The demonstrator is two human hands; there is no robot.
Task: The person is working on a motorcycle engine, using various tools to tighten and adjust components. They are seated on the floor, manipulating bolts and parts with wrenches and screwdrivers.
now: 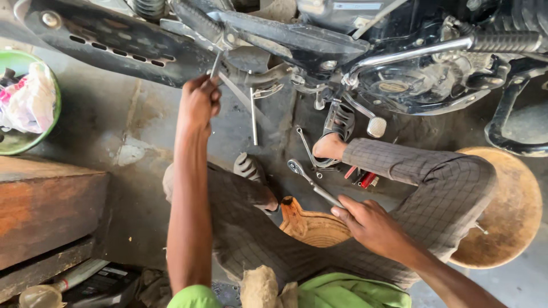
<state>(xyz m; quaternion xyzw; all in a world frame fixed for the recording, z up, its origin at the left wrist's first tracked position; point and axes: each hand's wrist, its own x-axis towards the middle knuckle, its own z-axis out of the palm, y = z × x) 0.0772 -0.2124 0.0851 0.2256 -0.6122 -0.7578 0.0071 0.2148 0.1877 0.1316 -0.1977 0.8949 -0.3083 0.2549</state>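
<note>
My left hand (198, 102) is raised to the underside of a motorcycle (319, 45), fingers closed on a thin metal tool (216, 64) that points up at the frame. Low over my lap, my right hand (365, 222) grips the handle of a ratchet wrench (311, 182), whose round head points toward the floor near my sandalled foot (334, 140). I sit on a low wooden stool (311, 225), with my knees bent to either side.
A spanner (305, 145) and red-handled tools (362, 177) lie on the concrete by my foot. A green bowl (48, 128) with a plastic bag stands at far left, above a rusty block (45, 205). A round wooden stool (511, 211) stands at right. The foot peg (377, 126) hangs close by.
</note>
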